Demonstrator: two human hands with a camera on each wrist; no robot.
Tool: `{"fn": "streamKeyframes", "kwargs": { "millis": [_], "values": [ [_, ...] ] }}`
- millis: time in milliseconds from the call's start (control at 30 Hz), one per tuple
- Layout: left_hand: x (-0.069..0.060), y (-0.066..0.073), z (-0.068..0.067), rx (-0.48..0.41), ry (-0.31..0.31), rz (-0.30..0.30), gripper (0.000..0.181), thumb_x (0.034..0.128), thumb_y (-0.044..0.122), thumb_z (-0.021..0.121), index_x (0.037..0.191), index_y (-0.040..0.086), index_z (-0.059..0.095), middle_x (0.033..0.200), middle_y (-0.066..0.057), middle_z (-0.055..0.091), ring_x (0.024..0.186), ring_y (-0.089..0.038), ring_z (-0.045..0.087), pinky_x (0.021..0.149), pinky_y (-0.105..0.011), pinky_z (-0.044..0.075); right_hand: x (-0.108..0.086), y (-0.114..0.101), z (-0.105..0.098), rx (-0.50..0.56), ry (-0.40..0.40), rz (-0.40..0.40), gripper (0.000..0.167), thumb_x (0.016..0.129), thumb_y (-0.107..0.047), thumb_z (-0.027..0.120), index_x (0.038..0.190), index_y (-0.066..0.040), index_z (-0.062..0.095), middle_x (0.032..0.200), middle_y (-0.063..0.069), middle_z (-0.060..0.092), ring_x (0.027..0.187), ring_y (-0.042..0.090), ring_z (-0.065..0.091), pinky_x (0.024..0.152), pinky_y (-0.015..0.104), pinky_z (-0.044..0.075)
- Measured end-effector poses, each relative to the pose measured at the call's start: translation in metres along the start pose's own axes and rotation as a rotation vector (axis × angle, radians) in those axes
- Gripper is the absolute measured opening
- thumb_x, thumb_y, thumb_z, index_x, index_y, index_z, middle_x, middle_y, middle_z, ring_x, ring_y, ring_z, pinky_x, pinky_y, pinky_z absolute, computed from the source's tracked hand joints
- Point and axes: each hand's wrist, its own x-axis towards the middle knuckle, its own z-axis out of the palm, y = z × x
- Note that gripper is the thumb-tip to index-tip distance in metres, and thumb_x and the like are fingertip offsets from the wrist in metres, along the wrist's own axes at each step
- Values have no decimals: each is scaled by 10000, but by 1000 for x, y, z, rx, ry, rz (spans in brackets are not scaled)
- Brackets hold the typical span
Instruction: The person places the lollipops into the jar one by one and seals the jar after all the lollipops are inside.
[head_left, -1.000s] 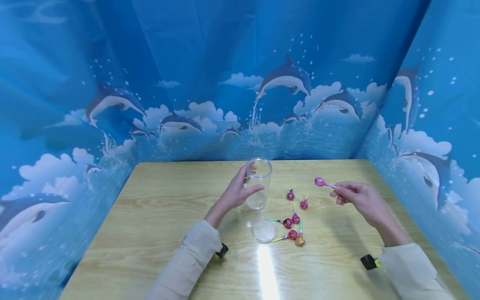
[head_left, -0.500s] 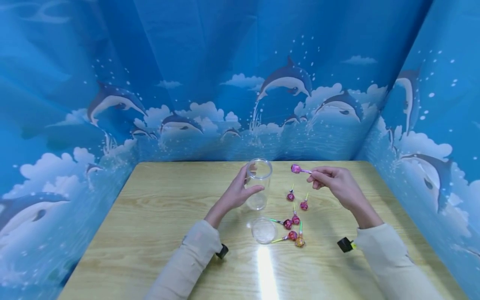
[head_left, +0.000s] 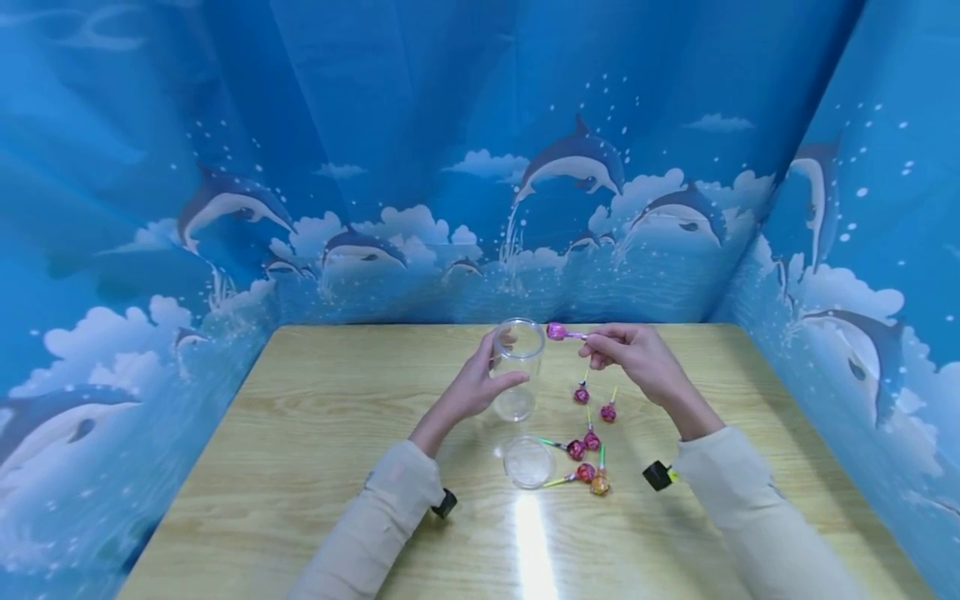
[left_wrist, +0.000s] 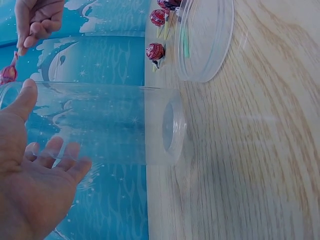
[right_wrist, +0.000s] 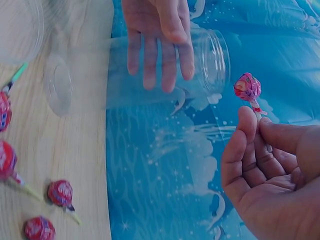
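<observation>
A tall clear plastic jar [head_left: 519, 367] stands upright on the table, its mouth uncovered. My left hand [head_left: 471, 385] holds it from the left, thumb on the near side and fingers round the far side. Between thumb and fingertips, my right hand [head_left: 639, 360] pinches a lollipop [head_left: 556, 332] by its stick. The pink wrapped head points left, just right of the jar's rim and apart from it. The right wrist view shows that lollipop [right_wrist: 247, 87] beside the jar's open end, and no candy shows inside the jar [right_wrist: 100, 75].
A round clear lid [head_left: 528, 463] lies on the wooden table [head_left: 315, 433] in front of the jar. Several wrapped lollipops lie right of it, among them an orange one [head_left: 599, 484] and a red one [head_left: 608, 412]. A blue dolphin curtain [head_left: 420, 167] borders the table behind.
My right hand has carried the pink lollipop leftward and slightly away from me, up to the jar's rim. My left hand and the jar have stayed put.
</observation>
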Motion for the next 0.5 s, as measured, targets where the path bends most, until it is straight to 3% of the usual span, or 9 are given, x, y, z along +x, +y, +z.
{"fn": "streamKeyframes", "kwargs": {
  "millis": [200,333,500],
  "values": [
    [0,2,-1,1,-8,-15,839,957,230,766,1613,131,254,1563,-166,447,1454,-351,407,1214,-530,325,11,-4,12,-21,-24,2,306,1067,-215,603,1171,52,710,998,145,746,815,199,700,791,294,628],
    [0,2,0,-11,-4,-17,825,957,205,764,1608,135,261,1550,-170,456,1446,-360,415,1215,-535,320,17,-7,20,-20,-37,2,306,1068,-224,602,1172,40,717,1010,167,741,837,260,705,793,289,626],
    [0,0,0,-24,-11,0,830,956,164,762,1609,111,252,1530,-190,465,1436,-352,429,1218,-507,327,22,-9,28,0,-60,-1,302,1066,-191,603,1191,64,705,1020,193,734,813,214,704,816,334,632]
  ]
}}
